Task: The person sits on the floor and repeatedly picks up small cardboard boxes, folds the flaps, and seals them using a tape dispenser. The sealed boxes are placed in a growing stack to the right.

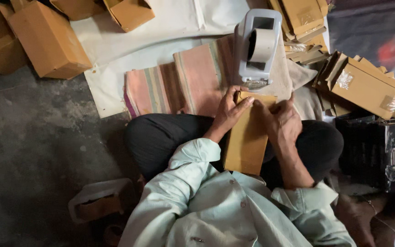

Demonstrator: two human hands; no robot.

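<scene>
Both hands, left hand point(228, 111) and right hand point(280, 120), fingers curled, grip a tan cardboard box point(246, 139) (long, plain) below the grey tape dispenser point(257, 45).

The floor point(37, 137) was dark, rough concrete. A white sheet point(161, 32) lay spread across it, and a striped pink cloth point(179, 84) lay folded on the sheet. A grey tape dispenser point(256, 45) stood upright on that cloth. Closed brown boxes point(46, 39) rested at the sheet's far left corner, partly on bare concrete. Flattened brown cartons point(364, 84) lay heaped to the right, beside a black box point(385, 153).
</scene>
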